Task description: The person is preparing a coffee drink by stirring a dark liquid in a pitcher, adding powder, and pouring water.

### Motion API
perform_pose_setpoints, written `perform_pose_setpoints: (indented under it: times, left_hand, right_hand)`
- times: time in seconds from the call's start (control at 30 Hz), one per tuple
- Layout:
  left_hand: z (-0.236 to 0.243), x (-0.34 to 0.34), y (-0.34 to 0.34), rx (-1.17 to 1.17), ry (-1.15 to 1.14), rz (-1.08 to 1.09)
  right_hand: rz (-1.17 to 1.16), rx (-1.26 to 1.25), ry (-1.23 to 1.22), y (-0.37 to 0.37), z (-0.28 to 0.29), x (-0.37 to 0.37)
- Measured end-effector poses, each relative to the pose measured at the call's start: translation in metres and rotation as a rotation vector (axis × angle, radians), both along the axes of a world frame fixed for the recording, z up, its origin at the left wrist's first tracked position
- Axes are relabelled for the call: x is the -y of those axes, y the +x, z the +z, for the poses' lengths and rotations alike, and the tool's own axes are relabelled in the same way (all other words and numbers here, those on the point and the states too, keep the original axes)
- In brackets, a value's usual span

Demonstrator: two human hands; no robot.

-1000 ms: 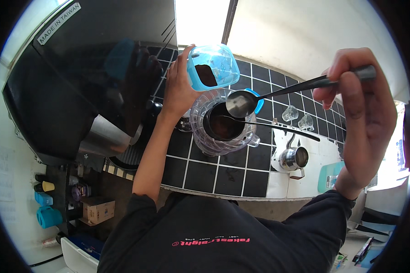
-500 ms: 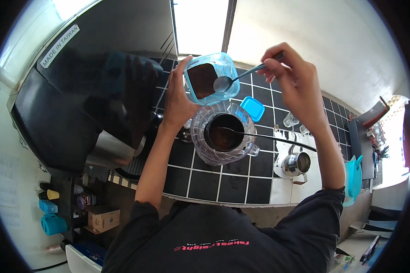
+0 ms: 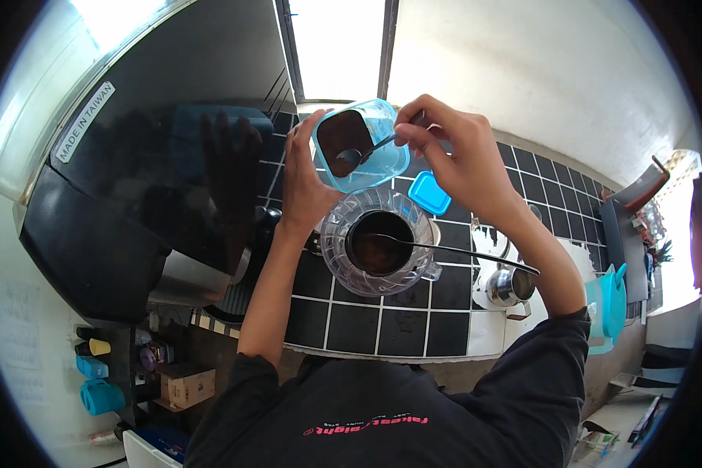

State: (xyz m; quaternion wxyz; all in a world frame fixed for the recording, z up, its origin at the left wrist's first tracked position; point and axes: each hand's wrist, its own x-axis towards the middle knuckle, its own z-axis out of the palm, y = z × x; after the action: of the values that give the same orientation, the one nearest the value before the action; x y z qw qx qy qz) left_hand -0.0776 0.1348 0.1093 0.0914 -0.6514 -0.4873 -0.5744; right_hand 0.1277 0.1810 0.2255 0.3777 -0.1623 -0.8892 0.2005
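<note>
Spoon (image 3: pixel 381 143) and right hand (image 3: pixel 462 150) had moved in since the earlier frame: pinched by its handle, the spoon reached the dark powder (image 3: pixel 342 136) in the blue container (image 3: pixel 387 167). The left hand (image 3: pixel 306 187) gripped that container, tilted, near the clear jug (image 3: pixel 338 267); more tilt could have spilled powder. To the left, a black machine (image 3: pixel 109 234) limited movement; some room remained before the table's near edge (image 3: pixel 351 327).
</note>
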Motion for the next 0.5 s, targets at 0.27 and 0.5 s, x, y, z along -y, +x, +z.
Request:
perform_pose_setpoints:
  times: [0.27,0.5]
  left_hand:
    - [-0.002,-0.001,0.0,0.029,-0.046,-0.005]
    - [-0.002,-0.001,-0.001,-0.017,-0.027,0.02]
  right_hand:
    - [-0.083,-0.19,-0.334,0.006,-0.002,-0.015]
    - [-0.148,-0.176,-0.228,0.015,0.007,-0.006]
